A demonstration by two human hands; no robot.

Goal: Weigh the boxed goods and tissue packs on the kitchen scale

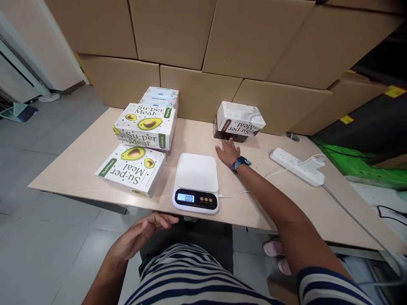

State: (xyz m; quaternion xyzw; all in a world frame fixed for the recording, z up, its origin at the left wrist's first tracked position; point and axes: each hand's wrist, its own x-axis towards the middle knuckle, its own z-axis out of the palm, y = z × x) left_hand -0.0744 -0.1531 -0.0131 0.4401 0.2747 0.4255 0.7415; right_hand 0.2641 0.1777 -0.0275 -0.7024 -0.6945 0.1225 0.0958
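Note:
My right hand (229, 153) reaches over the table with fingers spread, its fingertips at the front of a dark brown box (229, 136). Whether they touch it I cannot tell. On that box lies a white Su-per Meal box (243, 118) with a brown label. In front of the table edge my left hand (143, 232) hovers with nothing in it, fingers loosely stretched. Between the hands sits a white digital scale (197, 173), its plate bare and its display reading 0.00. Left of it is an avocado-print Su-per Meal box (132, 170).
More avocado-print boxes (144, 120) are stacked behind, with pale blue-and-white boxes (160, 96) at the back. A white power strip (296, 166) with cables lies at the right. Large cardboard cartons (200, 84) wall off the table's rear.

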